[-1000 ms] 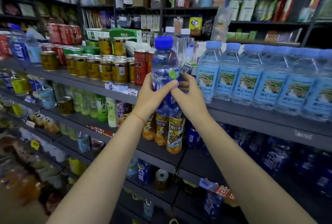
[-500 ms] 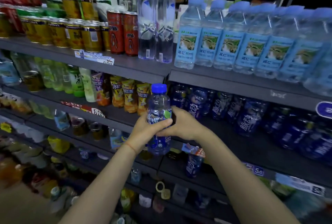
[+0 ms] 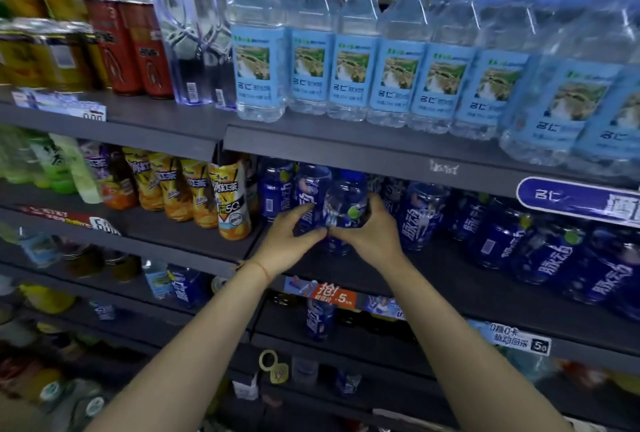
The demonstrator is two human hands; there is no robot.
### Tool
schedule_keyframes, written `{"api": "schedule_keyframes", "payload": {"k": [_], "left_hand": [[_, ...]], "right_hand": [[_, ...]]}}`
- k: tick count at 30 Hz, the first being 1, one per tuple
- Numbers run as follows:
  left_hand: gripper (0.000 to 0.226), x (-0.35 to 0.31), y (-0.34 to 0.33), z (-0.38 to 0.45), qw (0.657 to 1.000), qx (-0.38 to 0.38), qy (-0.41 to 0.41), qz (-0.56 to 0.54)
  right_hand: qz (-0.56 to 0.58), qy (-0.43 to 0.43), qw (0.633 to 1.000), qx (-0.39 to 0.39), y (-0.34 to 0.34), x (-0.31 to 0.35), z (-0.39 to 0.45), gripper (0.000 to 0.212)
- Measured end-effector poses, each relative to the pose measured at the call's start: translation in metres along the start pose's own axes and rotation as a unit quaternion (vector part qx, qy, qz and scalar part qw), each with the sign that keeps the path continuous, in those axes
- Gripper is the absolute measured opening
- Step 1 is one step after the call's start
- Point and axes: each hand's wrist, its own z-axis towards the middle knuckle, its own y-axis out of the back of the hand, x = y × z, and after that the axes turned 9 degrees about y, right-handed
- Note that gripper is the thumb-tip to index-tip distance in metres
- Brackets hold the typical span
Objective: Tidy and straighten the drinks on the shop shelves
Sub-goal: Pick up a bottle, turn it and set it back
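Gripping blue bottle (image 3: 346,201), dark shelf (image 3: 398,275), both hands

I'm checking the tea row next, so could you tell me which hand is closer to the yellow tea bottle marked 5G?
Left. The left hand is just right of the yellow tea bottle, while the right hand is farther right, beyond the blue bottle both hold.

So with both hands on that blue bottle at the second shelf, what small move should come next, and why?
Probably set it down upright and slide it back into line. Both the left hand and right hand hold the blue bottle at the front of the blue-drink row, under the shelf edge; whether its base touches the shelf is hidden.
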Motion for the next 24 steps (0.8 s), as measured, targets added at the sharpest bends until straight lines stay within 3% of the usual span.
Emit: {"api": "schedule_keyframes", "payload": {"k": [5, 9, 14, 20, 24], "left_hand": [[0.058, -0.010, -0.021, 0.020, 0.999, -0.028, 0.031, 0.034], [0.054, -0.009, -0.032, 0.027, 0.997, -0.059, 0.042, 0.038], [0.055, -0.008, -0.042, 0.030, 0.994, -0.079, 0.057, 0.041], [0.055, -0.009, -0.041, 0.024, 0.996, -0.069, 0.063, 0.009], [0.024, 0.004, -0.035, 0.007, 0.984, -0.167, 0.044, -0.035]], "right_hand": [[-0.026, -0.028, 0.999, -0.016, 0.002, -0.021, 0.033, 0.068], [-0.068, -0.044, 0.997, -0.013, -0.015, -0.043, 0.056, 0.090], [-0.069, -0.054, 0.994, -0.061, -0.018, -0.036, 0.054, 0.082], [-0.079, -0.048, 0.995, -0.023, -0.015, -0.033, 0.030, 0.040], [-0.020, -0.010, 1.000, -0.004, -0.014, -0.014, -0.001, 0.015]]}}
